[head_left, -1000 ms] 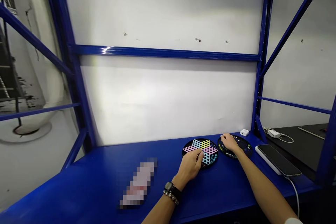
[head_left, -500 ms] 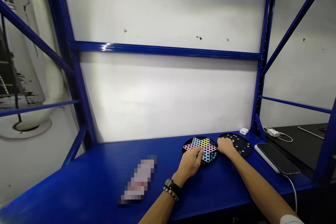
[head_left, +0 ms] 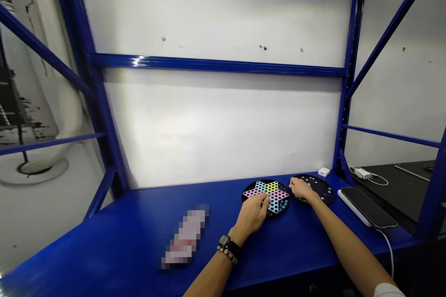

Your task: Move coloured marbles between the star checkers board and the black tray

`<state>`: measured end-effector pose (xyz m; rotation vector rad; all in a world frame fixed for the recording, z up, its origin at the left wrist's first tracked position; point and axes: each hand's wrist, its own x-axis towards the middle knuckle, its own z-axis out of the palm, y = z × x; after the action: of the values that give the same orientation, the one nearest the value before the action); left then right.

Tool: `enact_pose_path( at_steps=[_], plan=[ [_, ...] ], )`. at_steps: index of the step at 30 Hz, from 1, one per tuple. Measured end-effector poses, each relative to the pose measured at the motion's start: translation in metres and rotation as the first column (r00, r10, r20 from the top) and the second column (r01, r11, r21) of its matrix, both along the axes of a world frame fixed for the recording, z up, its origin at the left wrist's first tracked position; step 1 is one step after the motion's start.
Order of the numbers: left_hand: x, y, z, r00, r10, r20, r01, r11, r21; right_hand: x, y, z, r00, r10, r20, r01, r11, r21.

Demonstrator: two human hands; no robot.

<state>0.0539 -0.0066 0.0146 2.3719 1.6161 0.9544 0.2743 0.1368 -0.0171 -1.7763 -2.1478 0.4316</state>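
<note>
A round black Chinese checkers board (head_left: 274,203) with a pink, blue and yellow star lies toward the right of the blue surface. My left hand (head_left: 253,212), wearing a watch and beads at the wrist, rests at the board's near left side with its fingers curled together. What they hold, if anything, is hidden. To the right, a black round tray (head_left: 322,190) carries several small coloured pieces, probably marbles. Over its left part is my right hand (head_left: 302,189), fingers bent down and drawn together near the rim. I cannot make out anything between them.
On the right lies a phone (head_left: 368,207) on a white box (head_left: 354,211), with a white cable (head_left: 390,250) hanging down. A small white case (head_left: 324,172) stands behind the tray. A blurred-out flat item (head_left: 184,239) lies left. Blue frame posts (head_left: 343,116) border the surface.
My right hand has shifted slightly up and to the right, farther over the tray, and its fingers reach out more. My left hand stays at the board. The view has tilted a little.
</note>
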Motion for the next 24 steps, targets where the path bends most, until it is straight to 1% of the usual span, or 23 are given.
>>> enact_pose_path(
  at_steps=[2, 4, 7, 8, 9, 10, 11, 13, 14, 17, 18, 19, 21, 22, 23, 24],
  plan=[
    [0.000, 0.001, 0.001, 1.000, 0.015, -0.011, -0.015, 1.000, 0.001, 0.004, 0.004, 0.000, 0.991, -0.001, -0.132, 0.000, 1.000, -0.011],
    [0.000, 0.002, 0.000, 0.999, 0.040, -0.027, -0.040, 0.999, 0.004, 0.008, 0.006, 0.001, 0.961, -0.005, -0.276, -0.006, 0.999, -0.037],
    [-0.002, 0.004, -0.006, 0.994, 0.064, -0.088, -0.064, 0.998, 0.007, 0.012, 0.005, 0.004, 0.872, -0.027, -0.488, -0.023, 0.995, -0.095],
    [-0.003, 0.005, -0.008, 0.990, 0.070, -0.123, -0.070, 0.998, -0.002, 0.014, 0.004, 0.006, 0.832, -0.034, -0.553, -0.033, 0.993, -0.111],
    [-0.004, 0.005, -0.011, 0.984, 0.072, -0.160, -0.076, 0.997, -0.017, 0.015, 0.003, 0.008, 0.763, -0.051, -0.644, -0.049, 0.989, -0.136],
    [-0.005, 0.005, -0.014, 0.979, 0.071, -0.192, -0.079, 0.996, -0.036, 0.017, 0.003, 0.010, 0.668, -0.075, -0.741, -0.070, 0.984, -0.164],
    [-0.005, 0.005, -0.016, 0.974, 0.065, -0.216, -0.078, 0.995, -0.054, 0.018, 0.002, 0.012, 0.550, -0.107, -0.828, -0.095, 0.977, -0.189],
    [-0.006, 0.004, -0.019, 0.969, 0.043, -0.242, -0.065, 0.995, -0.082, 0.020, 0.001, 0.016, 0.317, -0.177, -0.932, -0.142, 0.963, -0.231],
    [-0.006, 0.004, -0.019, 0.968, 0.035, -0.248, -0.059, 0.994, -0.089, 0.021, 0.001, 0.017, 0.236, -0.205, -0.950, -0.160, 0.956, -0.246],
    [-0.006, 0.003, -0.015, 0.966, 0.036, -0.258, -0.064, 0.993, -0.103, 0.023, 0.000, 0.020, 0.134, -0.248, -0.960, -0.191, 0.944, -0.270],
    [-0.006, 0.003, -0.013, 0.966, 0.035, -0.256, -0.063, 0.993, -0.103, 0.023, 0.000, 0.020, 0.117, -0.258, -0.959, -0.200, 0.940, -0.277],
    [-0.007, 0.003, -0.011, 0.967, 0.025, -0.252, -0.052, 0.993, -0.102, 0.023, 0.000, 0.019, 0.117, -0.261, -0.958, -0.202, 0.938, -0.280],
    [-0.007, 0.002, -0.008, 0.972, -0.014, -0.234, -0.008, 0.996, -0.093, 0.021, 0.001, 0.016, 0.149, -0.258, -0.955, -0.195, 0.939, -0.284],
    [-0.006, 0.002, -0.006, 0.974, -0.041, -0.224, 0.021, 0.995, -0.093, 0.020, 0.001, 0.014, 0.170, -0.258, -0.951, -0.196, 0.937, -0.289],
    [-0.006, 0.001, -0.005, 0.975, -0.069, -0.211, 0.049, 0.994, -0.099, 0.018, 0.002, 0.012, 0.207, -0.251, -0.946, -0.191, 0.938, -0.291],
    [-0.005, 0.000, -0.004, 0.976, -0.098, -0.195, 0.078, 0.991, -0.111, 0.015, 0.002, 0.009, 0.274, -0.233, -0.933, -0.173, 0.943, -0.286]
  ],
)
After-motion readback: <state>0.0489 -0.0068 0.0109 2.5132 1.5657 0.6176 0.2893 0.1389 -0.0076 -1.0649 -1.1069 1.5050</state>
